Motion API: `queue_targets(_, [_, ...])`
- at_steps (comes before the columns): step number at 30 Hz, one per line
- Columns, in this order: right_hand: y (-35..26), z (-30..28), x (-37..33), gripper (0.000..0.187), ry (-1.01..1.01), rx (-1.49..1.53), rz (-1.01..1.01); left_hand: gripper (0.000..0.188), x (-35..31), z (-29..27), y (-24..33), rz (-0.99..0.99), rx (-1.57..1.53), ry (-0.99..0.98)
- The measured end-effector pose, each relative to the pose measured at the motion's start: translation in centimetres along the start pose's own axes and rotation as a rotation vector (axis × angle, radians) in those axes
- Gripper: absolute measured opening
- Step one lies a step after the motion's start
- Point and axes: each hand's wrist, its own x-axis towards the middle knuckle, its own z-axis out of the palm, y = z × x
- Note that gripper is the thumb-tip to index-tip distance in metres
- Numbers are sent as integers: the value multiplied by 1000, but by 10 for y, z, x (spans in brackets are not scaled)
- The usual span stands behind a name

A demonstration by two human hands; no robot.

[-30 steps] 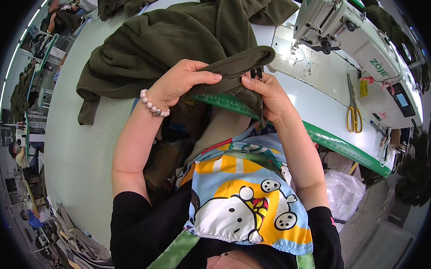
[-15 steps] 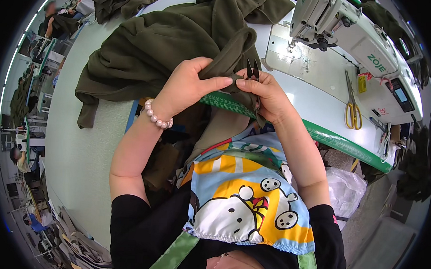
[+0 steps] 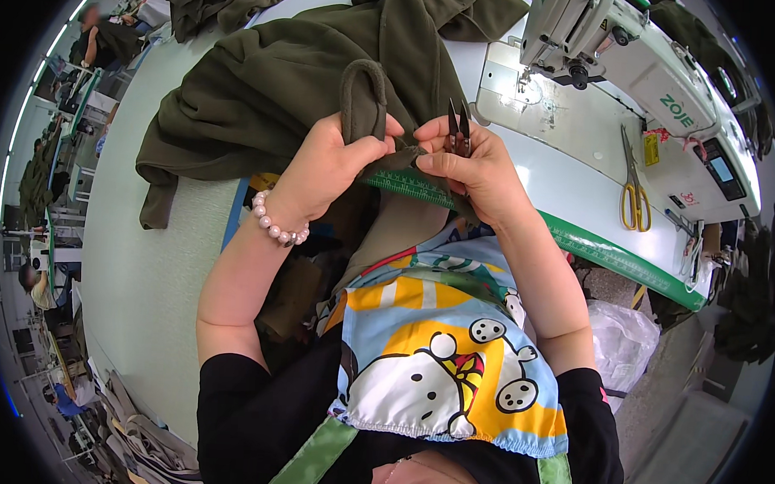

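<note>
Evidently, the left hand (image 3: 326, 163) is closed round a dark olive folded band (image 3: 350, 104) at the centre of the frame, its loop standing above the fist. Just right of it, the right hand (image 3: 484, 169) pinches the band's lower end between thumb and forefinger — the thread snips (image 3: 465, 134) lodged in the palm, points up, presumably so those fingertips can work freely. The olive garment (image 3: 273, 93) spreads across the upper left, its weight seemingly borne by the table (image 3: 139, 276). Beyond — right of frame — yellow-handled scissors (image 3: 631, 174) lie near the sewing machine (image 3: 658, 85), apparently parked within reach.
</note>
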Motion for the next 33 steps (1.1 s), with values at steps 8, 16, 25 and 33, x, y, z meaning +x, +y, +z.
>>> queue_targets(8, [2,12,-4,25,57,-26,-149,14,-5,2,-6,79,294,-82])
queue_targets(16, [9,24,-23,22,284,-463,-379,13,-10,24,-22,65,119,97])
queue_targets(25, [15,11,-29,21,331,-77,-113,10,-14,44,-40,-7,-364,160])
queue_targets(33, [17,15,-60,13,326,-545,-542,10,-9,48,-39,51,-364,159])
